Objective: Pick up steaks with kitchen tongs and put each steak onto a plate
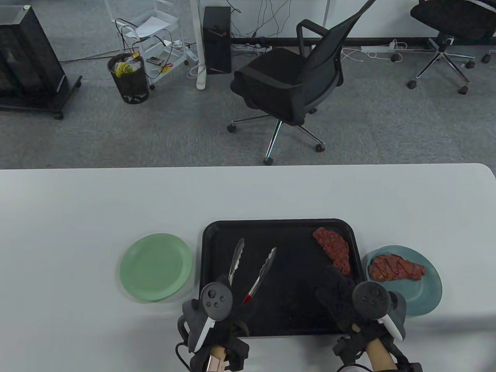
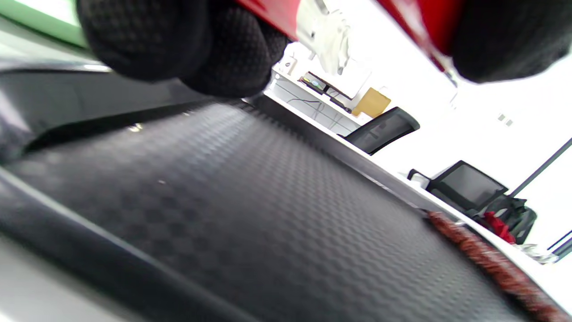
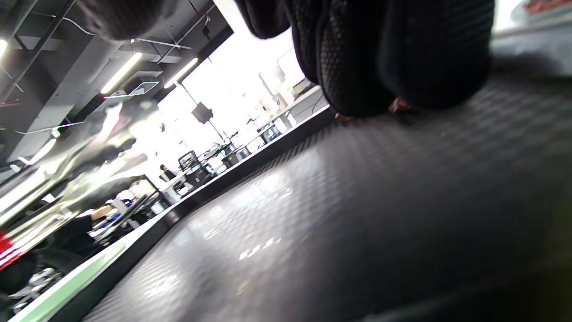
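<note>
The left hand point(image 1: 211, 310) grips the spread kitchen tongs point(image 1: 254, 269), whose tips point up-table while the remaining steak point(image 1: 332, 250) lies right, nearer the right hand point(image 1: 364, 306), whose grip I cannot tell.

We identify an open-plan office: grey carpet, swivel office chairs point(image 1: 288, 87), a computer tower point(image 1: 217, 38), trailing floor cables point(image 1: 372, 52), and a wastebasket point(image 1: 128, 77).

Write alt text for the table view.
The left hand holds open metal tongs over a black tray with one steak at its far right. A second steak lies on the blue plate; the green plate is empty.
</note>
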